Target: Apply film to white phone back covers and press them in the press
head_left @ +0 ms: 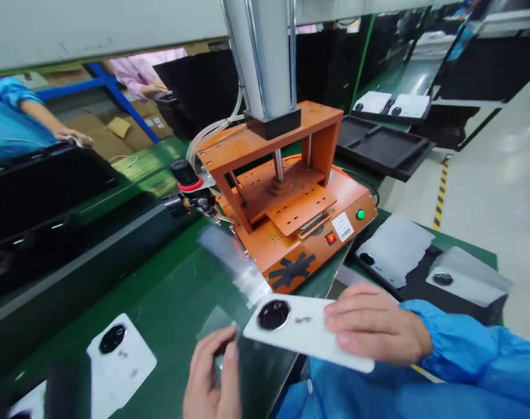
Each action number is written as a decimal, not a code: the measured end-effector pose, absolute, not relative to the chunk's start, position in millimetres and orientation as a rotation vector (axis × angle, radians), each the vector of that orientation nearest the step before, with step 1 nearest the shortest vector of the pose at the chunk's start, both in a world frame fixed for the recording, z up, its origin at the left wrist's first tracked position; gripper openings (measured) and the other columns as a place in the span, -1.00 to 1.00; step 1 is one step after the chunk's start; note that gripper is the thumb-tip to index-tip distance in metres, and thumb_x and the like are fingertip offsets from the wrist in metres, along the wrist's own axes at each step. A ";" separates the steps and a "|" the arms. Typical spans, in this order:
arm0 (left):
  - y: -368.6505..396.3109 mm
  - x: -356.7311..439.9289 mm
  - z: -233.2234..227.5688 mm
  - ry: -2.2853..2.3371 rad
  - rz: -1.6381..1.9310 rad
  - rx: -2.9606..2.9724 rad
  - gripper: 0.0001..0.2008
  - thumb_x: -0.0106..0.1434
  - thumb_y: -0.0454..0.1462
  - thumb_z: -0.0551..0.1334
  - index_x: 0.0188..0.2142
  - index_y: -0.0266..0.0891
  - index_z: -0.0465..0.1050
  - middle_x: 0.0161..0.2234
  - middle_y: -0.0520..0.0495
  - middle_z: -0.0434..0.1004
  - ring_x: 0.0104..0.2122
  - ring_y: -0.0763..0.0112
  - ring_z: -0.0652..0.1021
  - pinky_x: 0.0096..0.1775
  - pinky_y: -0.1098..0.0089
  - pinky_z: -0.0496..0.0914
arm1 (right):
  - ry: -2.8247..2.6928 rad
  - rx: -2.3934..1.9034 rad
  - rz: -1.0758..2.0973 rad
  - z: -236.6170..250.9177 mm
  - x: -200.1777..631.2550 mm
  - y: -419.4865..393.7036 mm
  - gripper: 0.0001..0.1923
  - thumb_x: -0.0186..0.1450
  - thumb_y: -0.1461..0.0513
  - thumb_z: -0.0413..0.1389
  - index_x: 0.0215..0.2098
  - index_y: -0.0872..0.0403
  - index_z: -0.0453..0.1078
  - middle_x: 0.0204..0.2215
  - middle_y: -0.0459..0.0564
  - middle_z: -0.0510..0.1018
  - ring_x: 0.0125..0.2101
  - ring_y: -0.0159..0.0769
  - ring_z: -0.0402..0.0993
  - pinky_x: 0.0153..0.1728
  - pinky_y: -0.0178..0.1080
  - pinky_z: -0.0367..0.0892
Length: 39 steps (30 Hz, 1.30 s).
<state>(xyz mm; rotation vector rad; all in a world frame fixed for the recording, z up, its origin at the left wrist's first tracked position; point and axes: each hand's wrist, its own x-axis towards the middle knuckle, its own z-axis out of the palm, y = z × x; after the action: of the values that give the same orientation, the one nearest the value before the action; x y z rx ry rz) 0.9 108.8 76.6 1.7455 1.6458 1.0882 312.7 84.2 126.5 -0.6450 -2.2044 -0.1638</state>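
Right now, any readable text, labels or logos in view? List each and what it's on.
None can be read as words.
White sticker on the orange press: print too small to read.
Dark mark on the white phone back cover under the right hand: blurred.
Similar mark on the second white cover on the green table: blurred.

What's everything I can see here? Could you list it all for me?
Phone back cover: one, white, black camera ring, held in right hand.
Clear film: one, transparent, between the left hand and the press.
Press machine: one, orange, on green bench.
Covers on belt: at least one, white, lower left.
Wrapped covers: two, grey-white, on dark tray, right.
Empty tray: one, black, behind press.
Co-workers' hands: far left, background.
Left hand: pinching film.
Right hand: gripping cover.
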 end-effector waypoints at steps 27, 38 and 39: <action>220.1 144.9 111.8 1.533 0.735 2.449 -0.72 0.38 -0.20 0.12 -0.02 -0.19 0.53 -0.15 -0.18 0.51 -0.14 0.08 0.47 -0.11 0.13 0.33 | -1.952 -1.199 -0.698 111.2 412.0 67.8 -0.53 0.28 0.44 0.11 0.11 -0.02 0.47 -0.06 0.03 0.67 -0.06 -0.16 0.64 -0.16 -0.13 0.48; 224.1 145.6 113.7 1.523 0.777 2.398 -0.71 0.39 -0.24 0.07 -0.08 -0.15 0.57 -0.21 -0.16 0.53 -0.14 0.10 0.51 -0.13 0.17 0.32 | -2.060 -1.209 -0.733 108.4 404.1 69.5 -0.67 0.36 0.42 0.05 0.02 0.09 0.51 -0.08 0.09 0.68 -0.03 -0.21 0.62 -0.10 -0.17 0.42; 224.7 148.2 116.4 1.531 0.766 2.356 -0.71 0.39 -0.24 0.08 -0.11 -0.17 0.58 -0.22 -0.17 0.53 -0.13 0.07 0.51 -0.11 0.15 0.32 | -2.046 -1.209 -0.739 108.8 405.1 69.6 -0.67 0.36 0.42 0.06 0.01 0.08 0.51 -0.08 0.09 0.68 -0.03 -0.21 0.62 -0.10 -0.17 0.42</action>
<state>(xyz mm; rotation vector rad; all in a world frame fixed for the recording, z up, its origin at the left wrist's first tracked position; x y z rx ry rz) 148.2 224.7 116.4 2.3560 1.5313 0.7665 405.1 69.6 108.8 -1.2087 -2.0460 -0.7391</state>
